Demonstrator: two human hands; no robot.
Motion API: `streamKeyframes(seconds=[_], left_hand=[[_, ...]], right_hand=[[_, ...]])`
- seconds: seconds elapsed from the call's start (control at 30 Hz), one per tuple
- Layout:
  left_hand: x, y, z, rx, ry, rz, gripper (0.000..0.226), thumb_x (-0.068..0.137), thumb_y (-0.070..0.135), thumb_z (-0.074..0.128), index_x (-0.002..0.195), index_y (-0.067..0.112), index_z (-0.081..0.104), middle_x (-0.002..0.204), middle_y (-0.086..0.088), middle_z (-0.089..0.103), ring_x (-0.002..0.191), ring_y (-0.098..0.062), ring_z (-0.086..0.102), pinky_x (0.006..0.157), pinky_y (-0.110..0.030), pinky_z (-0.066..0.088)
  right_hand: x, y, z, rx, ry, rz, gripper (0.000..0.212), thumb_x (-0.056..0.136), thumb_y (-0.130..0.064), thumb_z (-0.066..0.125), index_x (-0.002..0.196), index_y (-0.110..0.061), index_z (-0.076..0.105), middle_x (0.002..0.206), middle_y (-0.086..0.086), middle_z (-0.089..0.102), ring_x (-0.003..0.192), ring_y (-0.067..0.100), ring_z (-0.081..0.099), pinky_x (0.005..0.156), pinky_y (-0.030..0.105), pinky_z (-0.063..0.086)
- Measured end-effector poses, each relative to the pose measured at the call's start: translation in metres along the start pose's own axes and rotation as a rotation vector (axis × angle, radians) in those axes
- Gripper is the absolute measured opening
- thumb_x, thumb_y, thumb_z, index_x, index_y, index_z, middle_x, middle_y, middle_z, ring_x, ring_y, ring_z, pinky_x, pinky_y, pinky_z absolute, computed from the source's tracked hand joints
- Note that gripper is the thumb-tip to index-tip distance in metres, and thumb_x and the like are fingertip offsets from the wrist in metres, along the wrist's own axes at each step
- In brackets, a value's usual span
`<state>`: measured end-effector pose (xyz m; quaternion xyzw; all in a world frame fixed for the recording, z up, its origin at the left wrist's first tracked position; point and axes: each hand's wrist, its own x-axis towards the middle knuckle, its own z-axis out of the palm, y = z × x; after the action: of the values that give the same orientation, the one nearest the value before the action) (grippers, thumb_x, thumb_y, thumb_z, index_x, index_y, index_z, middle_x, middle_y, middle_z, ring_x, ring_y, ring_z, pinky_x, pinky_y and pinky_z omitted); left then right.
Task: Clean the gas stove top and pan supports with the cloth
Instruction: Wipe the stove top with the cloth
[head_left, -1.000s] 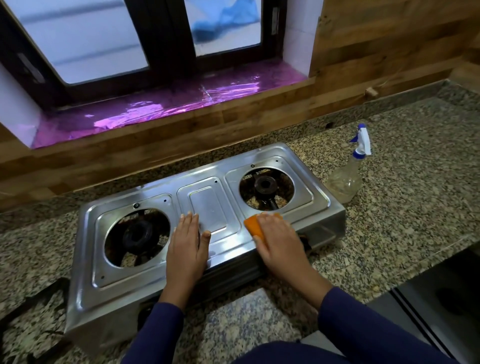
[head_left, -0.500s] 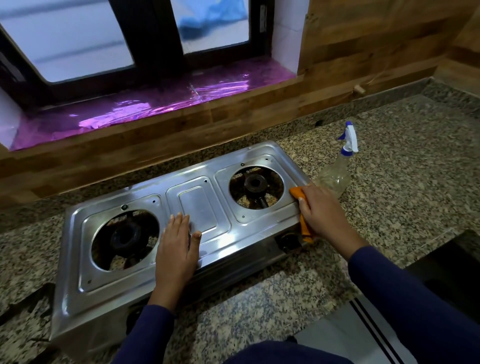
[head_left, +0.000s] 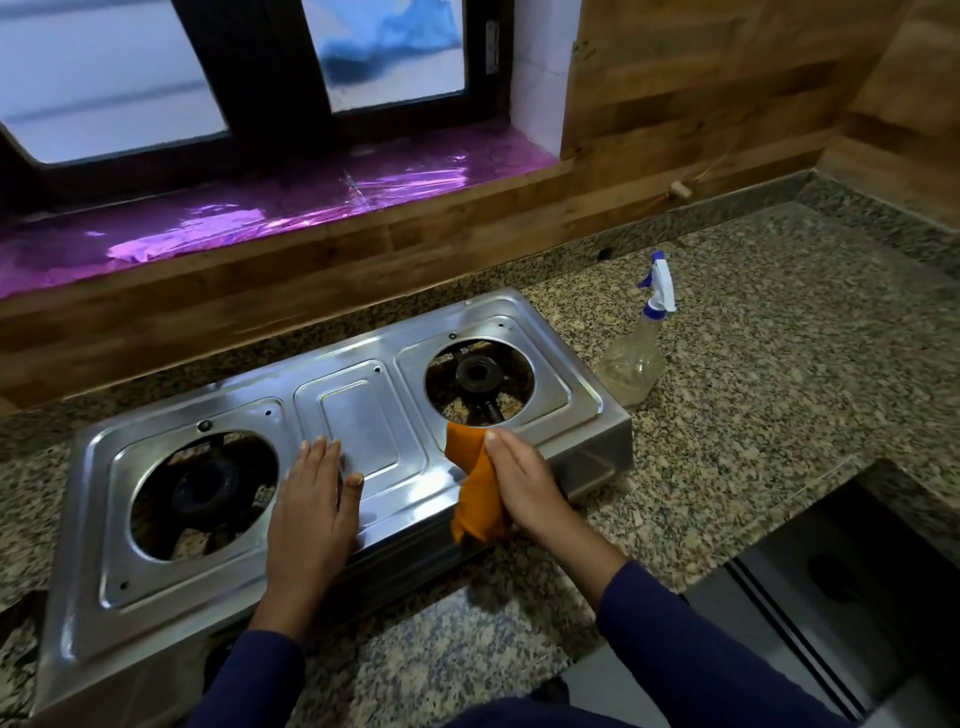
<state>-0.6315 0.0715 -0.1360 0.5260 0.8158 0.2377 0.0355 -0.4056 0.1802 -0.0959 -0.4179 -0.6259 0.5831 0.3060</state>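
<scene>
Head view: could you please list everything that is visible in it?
gas stove: one, steel, on the counter, both burners uncovered.
cloth: one, orange, at the stove's front edge by the right burner.
spray bottle: one, clear with blue-white head, on the counter right of the stove.
counter: one, speckled granite.
window sill: one, purple foil, behind the stove.
left hand: one, flat on the stove top.
right hand: one, holds the cloth.

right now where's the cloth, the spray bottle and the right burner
cloth (head_left: 475, 499), head view, middle of the orange fold
spray bottle (head_left: 631, 364), head view, clear body
right burner (head_left: 462, 378), head view, black ring
</scene>
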Motion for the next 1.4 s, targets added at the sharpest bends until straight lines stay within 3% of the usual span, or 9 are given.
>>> streamKeyframes(seconds=[0.2, 0.3, 0.47, 0.57, 0.83, 0.93, 1.1, 1.2, 1.4], left_hand=[[0.001, 0.000, 0.000, 0.003, -0.005, 0.001, 0.092, 0.093, 0.071, 0.004, 0.144, 0.006, 0.046, 0.154, -0.014, 0.038, 0.147, -0.027, 0.027, 0.117, -0.045, 0.025], [0.002, 0.001, 0.000, 0.003, -0.006, 0.002, 0.092, 0.093, 0.071, 0.005, 0.144, 0.006, 0.046, 0.154, -0.014, 0.038, 0.147, -0.027, 0.027, 0.117, -0.046, 0.026], [0.001, -0.001, 0.001, 0.011, 0.002, -0.006, 0.088, 0.094, 0.068, 0.008, 0.144, 0.007, 0.046, 0.154, -0.013, 0.039, 0.147, -0.027, 0.027, 0.117, -0.047, 0.027], [0.001, -0.001, 0.002, 0.014, 0.007, -0.010, 0.082, 0.095, 0.064, 0.012, 0.144, 0.007, 0.046, 0.154, -0.013, 0.039, 0.147, -0.026, 0.027, 0.116, -0.046, 0.026], [0.002, -0.001, 0.003, 0.008, 0.017, -0.021, 0.085, 0.094, 0.065, 0.012, 0.144, 0.006, 0.046, 0.154, -0.013, 0.039, 0.147, -0.025, 0.027, 0.115, -0.046, 0.028], [0.002, 0.000, 0.002, -0.020, 0.032, -0.011, 0.084, 0.095, 0.064, 0.012, 0.144, 0.006, 0.046, 0.154, -0.013, 0.040, 0.147, -0.025, 0.028, 0.115, -0.046, 0.028], [0.000, -0.001, -0.009, -0.274, 0.113, 0.003, 0.084, 0.096, 0.067, 0.013, 0.144, 0.006, 0.046, 0.152, -0.011, 0.041, 0.146, -0.020, 0.026, 0.117, -0.042, 0.024], [-0.011, -0.014, -0.023, -0.268, 0.173, -0.002, 0.074, 0.099, 0.059, 0.019, 0.143, 0.006, 0.047, 0.151, -0.008, 0.042, 0.146, -0.018, 0.026, 0.118, -0.048, 0.025], [-0.048, -0.078, -0.055, -0.112, 0.257, -0.189, 0.079, 0.098, 0.062, 0.014, 0.144, 0.007, 0.046, 0.153, -0.011, 0.041, 0.147, -0.023, 0.025, 0.118, -0.048, 0.024]], right_hand=[[0.024, -0.021, -0.046, 0.424, 0.356, 0.194, 0.023, 0.105, -0.036, 0.040, 0.107, -0.022, 0.059, 0.099, 0.005, 0.063, 0.088, 0.019, 0.062, 0.074, 0.032, 0.050], [0.052, -0.023, -0.094, 0.178, 0.487, 0.068, 0.031, 0.106, -0.039, 0.036, 0.119, -0.022, 0.058, 0.108, 0.004, 0.062, 0.099, 0.022, 0.060, 0.083, 0.034, 0.047], [0.085, 0.002, -0.122, -0.533, 0.195, -0.097, 0.033, 0.106, -0.034, 0.037, 0.131, -0.022, 0.056, 0.118, 0.000, 0.061, 0.108, 0.017, 0.057, 0.079, 0.028, 0.044], [0.088, 0.022, -0.110, -0.899, 0.138, -0.211, 0.037, 0.105, -0.030, 0.038, 0.136, -0.015, 0.054, 0.140, 0.006, 0.055, 0.131, 0.023, 0.047, 0.109, 0.038, 0.035], [0.017, 0.030, -0.034, -0.799, 0.180, -0.161, 0.069, 0.093, -0.065, 0.037, 0.147, -0.022, 0.041, 0.153, -0.001, 0.041, 0.145, 0.021, 0.030, 0.121, 0.046, 0.024], [-0.006, 0.025, 0.019, -0.768, 0.048, -0.295, 0.061, 0.089, -0.048, 0.053, 0.141, -0.018, 0.046, 0.146, 0.002, 0.049, 0.140, 0.022, 0.038, 0.123, 0.042, 0.019], [-0.013, 0.000, 0.096, -0.676, -0.195, -0.484, 0.034, 0.084, -0.032, 0.057, 0.114, -0.016, 0.061, 0.115, 0.006, 0.064, 0.111, 0.026, 0.055, 0.104, 0.038, 0.040], [-0.007, -0.015, 0.107, -0.428, -0.293, -0.267, 0.029, 0.090, -0.032, 0.053, 0.110, -0.019, 0.069, 0.094, 0.003, 0.072, 0.089, 0.023, 0.064, 0.084, 0.039, 0.051], [0.008, -0.041, 0.075, 0.222, -0.037, 0.017, 0.030, 0.102, -0.017, 0.045, 0.110, -0.028, 0.072, 0.054, 0.000, 0.049, 0.043, 0.010, 0.048, 0.044, 0.025, 0.043]])
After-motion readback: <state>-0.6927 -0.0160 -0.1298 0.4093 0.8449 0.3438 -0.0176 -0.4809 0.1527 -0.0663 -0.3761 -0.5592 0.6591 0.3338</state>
